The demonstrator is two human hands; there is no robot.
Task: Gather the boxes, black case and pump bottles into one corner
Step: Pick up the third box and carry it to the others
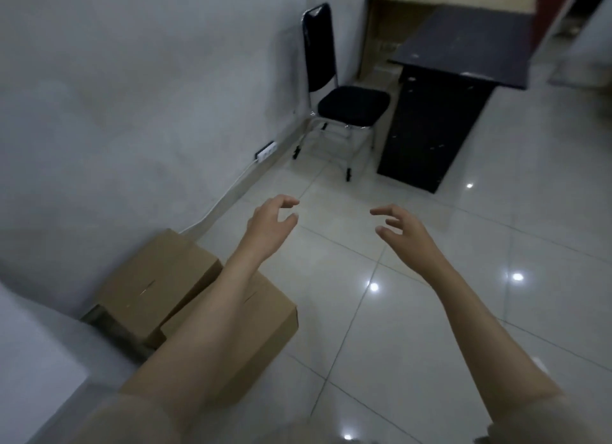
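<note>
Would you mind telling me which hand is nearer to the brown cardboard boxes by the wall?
Left. The left hand hangs just beyond the brown cardboard boxes, its forearm crossing over them; the right hand hangs farther right, above bare tile.

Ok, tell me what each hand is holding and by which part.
Nothing is held: the left hand and right hand hang loosely curled above the floor.
</note>
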